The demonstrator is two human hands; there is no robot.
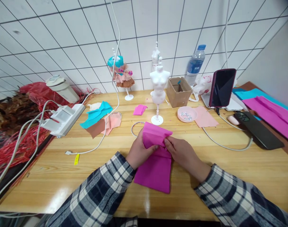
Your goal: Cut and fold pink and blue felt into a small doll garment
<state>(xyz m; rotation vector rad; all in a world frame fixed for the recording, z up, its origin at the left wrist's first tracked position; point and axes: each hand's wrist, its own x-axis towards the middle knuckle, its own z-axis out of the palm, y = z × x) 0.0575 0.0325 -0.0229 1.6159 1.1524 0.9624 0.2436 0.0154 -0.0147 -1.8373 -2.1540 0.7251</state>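
A: In the head view, where is the pink paper [152, 176] sitting?

B: It's hanging between both hands over the near part of the wooden table [51, 179], its lower end pointing to six o'clock. I can't tell whether that end is touching the wood.

A: What are the hands doing?

B: The left hand [142, 149] is gripping from nine o'clock, its thumb lying across the front while its other fingers are mostly hiding behind. The right hand [181, 152] is pinching the edge at about two o'clock, around a lighter fold.

A: What's standing around it?

B: A white dress form [159, 82] is standing at twelve o'clock, a pink bowl [187, 114] is sitting at one, coloured scraps [99, 115] are lying at ten, and a black phone [258, 130] is resting near three.

A: How will the paper be handling?

B: It's looking light, soft and a little crinkly, so I'd guess it's creasing readily and tearing under a hard pull. It doesn't seem slippery.

A: Where should fingers be holding it?

B: Along the folded layers, I'd say, with flat thumbs pressing near the crease, rather than tugging at a single thin corner.
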